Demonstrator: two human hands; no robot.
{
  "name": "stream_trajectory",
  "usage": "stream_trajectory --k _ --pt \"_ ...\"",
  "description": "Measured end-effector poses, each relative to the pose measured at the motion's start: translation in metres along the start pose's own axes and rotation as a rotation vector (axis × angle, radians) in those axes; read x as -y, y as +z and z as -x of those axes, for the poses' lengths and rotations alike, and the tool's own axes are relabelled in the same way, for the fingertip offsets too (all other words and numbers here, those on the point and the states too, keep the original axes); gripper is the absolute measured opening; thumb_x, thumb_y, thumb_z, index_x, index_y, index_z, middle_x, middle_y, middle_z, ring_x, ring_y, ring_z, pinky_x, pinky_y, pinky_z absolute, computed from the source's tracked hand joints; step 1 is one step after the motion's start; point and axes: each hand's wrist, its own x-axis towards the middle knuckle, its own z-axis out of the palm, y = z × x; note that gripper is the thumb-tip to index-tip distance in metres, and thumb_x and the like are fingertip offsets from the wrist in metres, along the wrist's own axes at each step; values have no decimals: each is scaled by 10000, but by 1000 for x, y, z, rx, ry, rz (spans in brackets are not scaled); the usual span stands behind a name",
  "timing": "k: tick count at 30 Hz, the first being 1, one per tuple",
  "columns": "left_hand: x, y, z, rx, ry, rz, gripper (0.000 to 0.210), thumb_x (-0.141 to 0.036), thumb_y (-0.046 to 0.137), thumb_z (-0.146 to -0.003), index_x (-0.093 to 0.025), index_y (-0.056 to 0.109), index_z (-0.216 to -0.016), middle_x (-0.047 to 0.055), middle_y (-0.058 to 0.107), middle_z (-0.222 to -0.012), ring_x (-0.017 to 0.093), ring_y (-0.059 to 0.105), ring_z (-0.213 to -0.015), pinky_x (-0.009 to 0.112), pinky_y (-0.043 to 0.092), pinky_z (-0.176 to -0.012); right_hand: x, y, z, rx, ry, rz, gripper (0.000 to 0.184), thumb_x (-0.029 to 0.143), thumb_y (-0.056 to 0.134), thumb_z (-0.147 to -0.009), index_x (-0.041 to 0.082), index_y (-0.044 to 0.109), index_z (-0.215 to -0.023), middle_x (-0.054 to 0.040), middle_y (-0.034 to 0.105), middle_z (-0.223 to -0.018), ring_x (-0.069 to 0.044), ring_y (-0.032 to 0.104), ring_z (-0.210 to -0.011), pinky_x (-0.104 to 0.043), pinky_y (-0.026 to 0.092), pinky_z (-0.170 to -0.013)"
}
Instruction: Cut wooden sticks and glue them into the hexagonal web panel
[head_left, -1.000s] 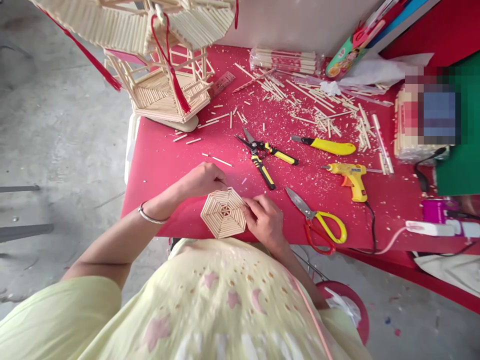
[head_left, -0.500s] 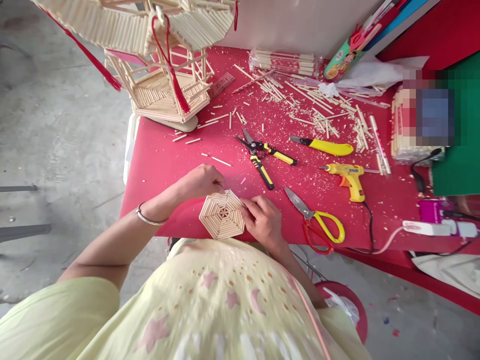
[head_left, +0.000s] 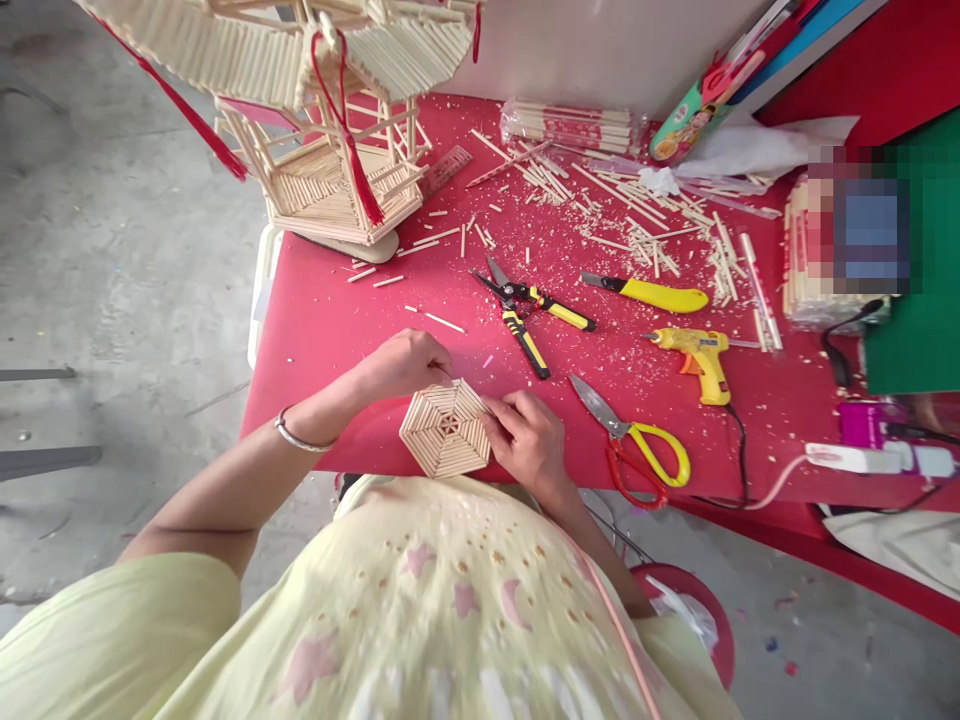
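A hexagonal panel of thin wooden sticks [head_left: 444, 440], laid in rings around a small star-like centre, is at the table's near edge. My right hand [head_left: 529, 440] pinches its right corner between thumb and fingers. At the panel's top edge, my left hand [head_left: 405, 362] is closed with its fingertips pointing down; whatever is between them is too small to make out. Beyond the hands lie black-and-yellow pruning shears [head_left: 517, 300], and to the right are scissors [head_left: 619, 430] with one yellow and one red handle.
A stick-built pavilion model [head_left: 345, 190] with red tassels stands at the back left of the red table [head_left: 330, 310]. A yellow utility knife [head_left: 660, 294], a corded glue gun [head_left: 701, 360], cut sticks [head_left: 645, 240] and bundled sticks [head_left: 570, 125] lie right and behind.
Both hands and the panel keep nearly the same place and pose. The whole view has shifted very slightly.
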Motion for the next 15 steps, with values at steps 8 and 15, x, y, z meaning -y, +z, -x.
stream_trajectory --k 8,15 --pt "-4 -8 -7 81 -40 -39 92 -140 716 -712 -162 794 -669 0 684 -570 121 578 -580 241 351 -567 0 0 0 5 0 0 263 340 579 -1021 245 759 -1188 -57 673 -921 -184 632 -887 -302 490 -783" --pt "-5 -9 -7 93 -71 -75 80 -178 713 -723 -178 783 -684 0 703 -612 117 567 -595 243 348 -592 0 -1 -1 -6 -12 6 266 343 566 -1025 247 761 -1179 -57 681 -909 -183 634 -873 -304 504 -777"
